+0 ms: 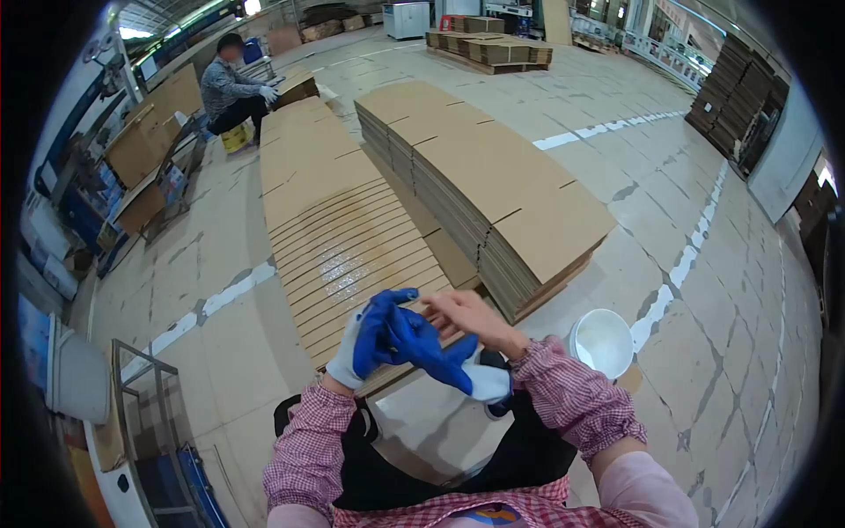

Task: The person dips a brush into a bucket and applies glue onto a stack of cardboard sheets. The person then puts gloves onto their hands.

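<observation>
My left hand (370, 341) wears a blue-coated work glove with a white cuff. Its fingers are closed on a second work glove (453, 363), blue with a white cuff, which hangs off toward the right. My right hand (473, 317) is bare, fingers stretched out toward the left hand, just above the loose glove. Beneath both hands lies a fanned row of flat cardboard sheets (304, 238), their edges stepped, with a shiny wet patch in the middle.
A tall stack of flattened cartons (502, 185) stands just right of the fanned sheets. A white bucket (602, 345) is on the floor by my right arm. Another person (231, 88) sits on a yellow bucket at the far left. A metal-framed stand (145, 387) is at left.
</observation>
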{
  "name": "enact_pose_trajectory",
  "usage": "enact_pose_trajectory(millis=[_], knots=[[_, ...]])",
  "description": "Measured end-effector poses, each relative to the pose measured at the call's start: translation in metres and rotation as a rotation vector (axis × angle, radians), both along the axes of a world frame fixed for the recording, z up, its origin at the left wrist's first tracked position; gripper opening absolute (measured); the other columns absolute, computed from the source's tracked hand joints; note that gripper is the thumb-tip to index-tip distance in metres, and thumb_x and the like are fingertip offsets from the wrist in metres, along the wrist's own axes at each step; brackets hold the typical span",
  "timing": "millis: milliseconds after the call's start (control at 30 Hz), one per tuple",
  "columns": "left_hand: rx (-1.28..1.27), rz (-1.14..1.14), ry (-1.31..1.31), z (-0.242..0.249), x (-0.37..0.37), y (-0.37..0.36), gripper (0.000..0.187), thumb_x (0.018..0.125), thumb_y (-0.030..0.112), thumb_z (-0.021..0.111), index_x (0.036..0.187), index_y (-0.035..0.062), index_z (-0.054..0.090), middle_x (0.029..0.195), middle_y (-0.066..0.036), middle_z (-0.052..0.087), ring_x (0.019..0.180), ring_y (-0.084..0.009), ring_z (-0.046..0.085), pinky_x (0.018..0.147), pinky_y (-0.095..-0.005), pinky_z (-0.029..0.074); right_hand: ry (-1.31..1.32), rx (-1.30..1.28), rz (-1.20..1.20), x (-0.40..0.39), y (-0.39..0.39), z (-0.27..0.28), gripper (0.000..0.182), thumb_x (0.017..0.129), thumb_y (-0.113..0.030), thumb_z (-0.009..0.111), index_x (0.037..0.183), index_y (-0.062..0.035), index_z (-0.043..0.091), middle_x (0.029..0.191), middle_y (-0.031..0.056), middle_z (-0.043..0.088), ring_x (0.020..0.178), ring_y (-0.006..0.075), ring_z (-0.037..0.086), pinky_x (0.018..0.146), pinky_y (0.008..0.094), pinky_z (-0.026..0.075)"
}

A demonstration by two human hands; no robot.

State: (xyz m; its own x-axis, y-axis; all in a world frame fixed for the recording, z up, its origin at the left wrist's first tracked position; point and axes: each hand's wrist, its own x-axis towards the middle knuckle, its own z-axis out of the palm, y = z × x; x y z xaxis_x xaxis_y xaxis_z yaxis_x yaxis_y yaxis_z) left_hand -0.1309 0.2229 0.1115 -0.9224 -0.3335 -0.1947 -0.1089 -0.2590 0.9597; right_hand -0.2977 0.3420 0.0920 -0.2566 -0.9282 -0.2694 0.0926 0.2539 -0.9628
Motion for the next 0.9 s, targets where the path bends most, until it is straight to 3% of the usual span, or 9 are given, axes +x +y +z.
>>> enact_pose_trajectory(millis=[67, 133, 300, 400, 500, 600, 700, 800, 900], knots=[[0.322, 0.21, 0.098, -0.011, 0.003, -0.009, 0.047, 0.089, 0.046, 0.046, 0.12, 0.0107, 0.049, 0.094, -0.005, 0.06, 0.082, -0.019, 0.06, 0.07, -0.031, 0.05, -0.167, 0.0, 0.008, 0.0, -0.008, -0.026, 0.039, 0.092, -0.035, 0.046, 0.113, -0.0027, 0.055, 0.099, 0.0085, 0.06, 0.082, 0.0131, 0.059, 0.068, 0.0258, 0.049], [0.392, 0.292, 0.122, -0.027, 0.002, -0.022, 0.048, 0.089, 0.046, 0.045, 0.121, 0.0112, 0.048, 0.095, -0.006, 0.06, 0.083, -0.0195, 0.06, 0.068, -0.0309, 0.051, -0.505, 0.024, 0.029, 0.004, -0.021, -0.051, 0.041, 0.09, -0.04, 0.047, 0.109, -0.0051, 0.057, 0.09, 0.0073, 0.061, 0.075, 0.0117, 0.058, 0.057, 0.0236, 0.049], [0.522, 0.523, 0.144, -0.034, 0.022, -0.033, 0.049, 0.089, 0.048, 0.044, 0.122, 0.0124, 0.047, 0.097, -0.007, 0.06, 0.085, -0.0195, 0.06, 0.061, -0.0285, 0.051, -0.7, -0.119, 0.038, 0.012, -0.032, -0.015, 0.044, 0.09, -0.044, 0.044, 0.111, -0.0061, 0.056, 0.095, 0.0077, 0.061, 0.076, 0.0148, 0.06, 0.06, 0.0265, 0.051], [0.506, 0.569, 0.174, -0.033, 0.035, -0.042, 0.048, 0.089, 0.048, 0.044, 0.121, 0.0122, 0.048, 0.097, -0.007, 0.059, 0.086, -0.0191, 0.059, 0.062, -0.0282, 0.051, -0.95, -0.24, 0.165, 0.01, -0.035, -0.01, 0.046, 0.093, -0.038, 0.038, 0.117, -0.0015, 0.051, 0.106, 0.0111, 0.06, 0.09, 0.0195, 0.061, 0.073, 0.0338, 0.052], [0.527, 0.579, 0.242, -0.035, 0.047, -0.052, 0.048, 0.089, 0.048, 0.045, 0.12, 0.0117, 0.048, 0.096, -0.007, 0.059, 0.086, -0.0193, 0.058, 0.067, -0.0299, 0.05, -0.775, -0.217, 0.114, 0.017, -0.035, 0.001, 0.046, 0.091, -0.036, 0.04, 0.12, -0.0007, 0.049, 0.107, 0.0115, 0.06, 0.091, 0.0213, 0.061, 0.073, 0.0348, 0.052], [0.548, 0.667, 0.279, -0.035, 0.058, -0.059, 0.041, 0.09, 0.045, 0.044, 0.115, 0.0133, 0.051, 0.098, -0.005, 0.06, 0.076, -0.0156, 0.06, 0.05, -0.021, 0.046, -0.701, -0.192, 0.106, 0.026, -0.041, 0.003, 0.046, 0.09, -0.032, 0.042, 0.123, 0.0001, 0.046, 0.11, 0.0126, 0.058, 0.093, 0.0228, 0.061, 0.073, 0.0353, 0.052], [0.575, 0.687, 0.331, -0.029, 0.062, -0.06, 0.04, 0.09, 0.044, 0.043, 0.115, 0.0129, 0.05, 0.099, -0.005, 0.06, 0.073, -0.0148, 0.06, 0.047, -0.0198, 0.045, -0.715, -0.177, 0.124, 0.029, -0.046, 0.001, 0.047, 0.087, -0.026, 0.043, 0.126, 0.001, 0.043, 0.115, 0.0145, 0.055, 0.094, 0.0242, 0.06, 0.074, 0.0353, 0.052], [0.594, 0.687, 0.375, -0.02, 0.057, -0.058, 0.04, 0.091, 0.044, 0.043, 0.116, 0.0127, 0.05, 0.1, -0.004, 0.059, 0.072, -0.0139, 0.06, 0.044, -0.019, 0.043, -1.052, -0.352, 0.235, 0.028, -0.047, 0.0, 0.05, 0.083, -0.019, 0.044, 0.128, 0.0036, 0.039, 0.123, 0.0171, 0.049, 0.098, 0.0259, 0.058, 0.078, 0.0355, 0.05], [0.594, 0.699, 0.377, -0.018, 0.055, -0.055, 0.041, 0.091, 0.044, 0.042, 0.117, 0.0125, 0.048, 0.101, -0.004, 0.059, 0.073, -0.013, 0.06, 0.042, -0.0186, 0.043, -1.108, -0.406, 0.246, 0.026, -0.047, -0.002, 0.051, 0.081, -0.014, 0.044, 0.128, 0.0049, 0.037, 0.125, 0.0182, 0.047, 0.1, 0.026, 0.057, 0.081, 0.0363, 0.049]])
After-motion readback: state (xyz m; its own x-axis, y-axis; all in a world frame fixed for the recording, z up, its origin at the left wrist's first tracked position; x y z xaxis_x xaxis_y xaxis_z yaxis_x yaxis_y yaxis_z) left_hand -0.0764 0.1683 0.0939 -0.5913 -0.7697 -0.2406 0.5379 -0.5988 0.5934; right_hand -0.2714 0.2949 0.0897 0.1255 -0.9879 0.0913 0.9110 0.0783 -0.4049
